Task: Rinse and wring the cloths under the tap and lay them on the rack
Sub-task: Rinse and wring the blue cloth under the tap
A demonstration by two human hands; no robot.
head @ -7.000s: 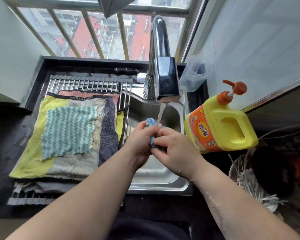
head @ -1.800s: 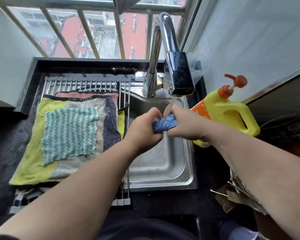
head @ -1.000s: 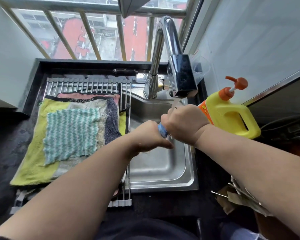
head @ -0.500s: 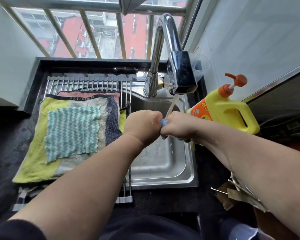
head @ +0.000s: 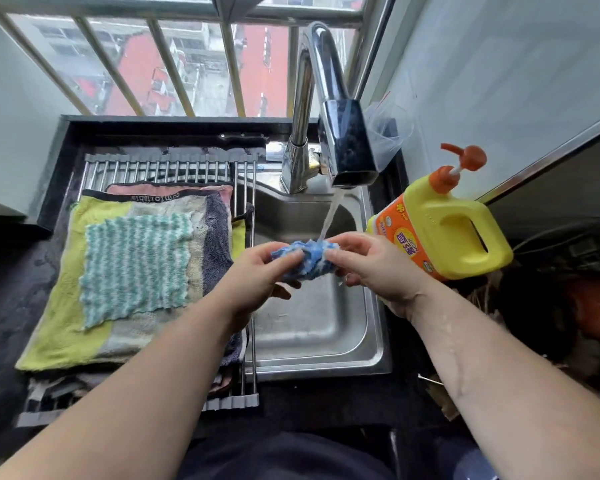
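A bunched blue-and-white cloth (head: 305,259) hangs over the steel sink (head: 312,334), right under the stream from the chrome tap (head: 343,147). My left hand (head: 257,278) pinches its left end and my right hand (head: 371,265) pinches its right end. Water runs onto the cloth's top. To the left, the metal rack (head: 160,168) bears a stack of spread cloths: a teal-and-white wavy cloth (head: 136,265) on top, a yellow-green towel (head: 56,327) under it, and grey and pink ones beneath.
A yellow detergent jug (head: 447,230) with an orange pump stands just right of the sink, close to my right hand. A clear plastic cup (head: 388,129) sits behind the tap. Window bars (head: 167,64) rise at the back. Dark clutter lies at the far right.
Half a second ago both fists were pressed together, twisting the cloth tight. Now my hands have parted slightly and loosened, and the cloth shows between them under the water.
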